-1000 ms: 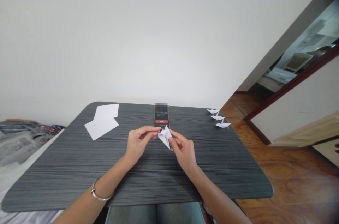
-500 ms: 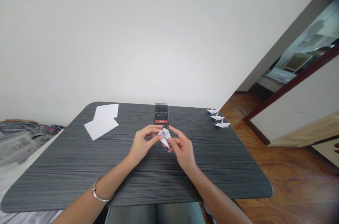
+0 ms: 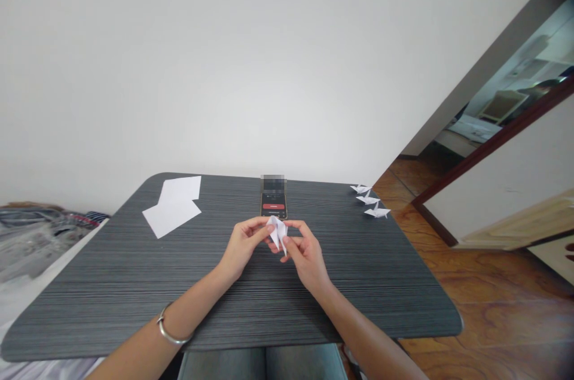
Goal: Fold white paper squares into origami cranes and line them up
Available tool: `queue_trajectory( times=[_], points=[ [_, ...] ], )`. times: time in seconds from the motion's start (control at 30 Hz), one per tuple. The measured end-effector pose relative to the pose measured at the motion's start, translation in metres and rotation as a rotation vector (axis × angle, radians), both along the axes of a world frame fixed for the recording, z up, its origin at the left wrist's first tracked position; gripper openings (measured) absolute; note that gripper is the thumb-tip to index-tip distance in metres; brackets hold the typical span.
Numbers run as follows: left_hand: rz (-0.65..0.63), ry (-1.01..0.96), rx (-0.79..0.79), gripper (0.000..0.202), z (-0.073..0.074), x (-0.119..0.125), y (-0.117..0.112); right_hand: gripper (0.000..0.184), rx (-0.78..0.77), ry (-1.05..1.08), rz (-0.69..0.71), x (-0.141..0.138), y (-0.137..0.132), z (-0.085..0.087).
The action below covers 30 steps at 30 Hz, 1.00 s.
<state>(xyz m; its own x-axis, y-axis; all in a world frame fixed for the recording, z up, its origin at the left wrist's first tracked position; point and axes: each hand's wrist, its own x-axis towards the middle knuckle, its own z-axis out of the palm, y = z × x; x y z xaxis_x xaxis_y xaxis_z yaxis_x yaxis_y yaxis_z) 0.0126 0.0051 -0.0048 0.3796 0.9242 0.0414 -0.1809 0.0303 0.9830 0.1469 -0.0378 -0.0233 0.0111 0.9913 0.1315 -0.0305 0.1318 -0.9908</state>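
A small folded piece of white paper is held up between my two hands over the middle of the table. Its two pointed lower flaps stand a little apart. My left hand pinches its left side between thumb and fingers. On the other side, my right hand grips the right edge, thumb in front and fingers behind. Just beyond my fingertips a phone with a lit screen lies on the table, its lower end near my hands.
Three folded paper cranes sit in a row at the table's far right corner. Overlapping white paper sheets lie at the far left. The dark wood-grain table meets a white wall. Plastic-wrapped things are heaped left of it.
The folded paper has been turned slightly, and its lower points have spread apart into two flaps. Both hands have shifted a little towards me, uncovering more of the phone.
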Motion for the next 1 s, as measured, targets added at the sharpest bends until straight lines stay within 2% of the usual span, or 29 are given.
queue_trajectory(
  times=[0.2, 0.3, 0.5, 0.67, 0.8, 1.0],
  points=[
    [0.042, 0.008, 0.085, 0.019, -0.0052, -0.0024, 0.0007, 0.016, 0.065, -0.1, -0.087, 0.0048, 0.0022, -0.0012],
    [0.04, 0.051, 0.136, 0.016, -0.0071, -0.0036, 0.0011, 0.015, 0.058, -0.063, -0.061, 0.0048, 0.0032, 0.0012],
    [0.008, 0.105, 0.138, 0.018, -0.0081, -0.0055, 0.0008, 0.013, -0.016, 0.105, -0.012, 0.0047, 0.0069, 0.006],
    [0.026, 0.072, 0.045, 0.016, -0.0093, -0.0048, 0.0004, 0.016, -0.084, 0.144, 0.02, 0.0058, 0.0075, 0.0047],
    [0.061, -0.007, -0.093, 0.018, -0.0088, -0.003, -0.0002, 0.016, -0.086, 0.022, -0.006, 0.0052, 0.0048, 0.0037],
    [-0.005, -0.051, -0.204, 0.015, -0.004, -0.0023, -0.0014, 0.015, 0.085, -0.152, -0.132, 0.0071, 0.0038, 0.0014]
  ],
)
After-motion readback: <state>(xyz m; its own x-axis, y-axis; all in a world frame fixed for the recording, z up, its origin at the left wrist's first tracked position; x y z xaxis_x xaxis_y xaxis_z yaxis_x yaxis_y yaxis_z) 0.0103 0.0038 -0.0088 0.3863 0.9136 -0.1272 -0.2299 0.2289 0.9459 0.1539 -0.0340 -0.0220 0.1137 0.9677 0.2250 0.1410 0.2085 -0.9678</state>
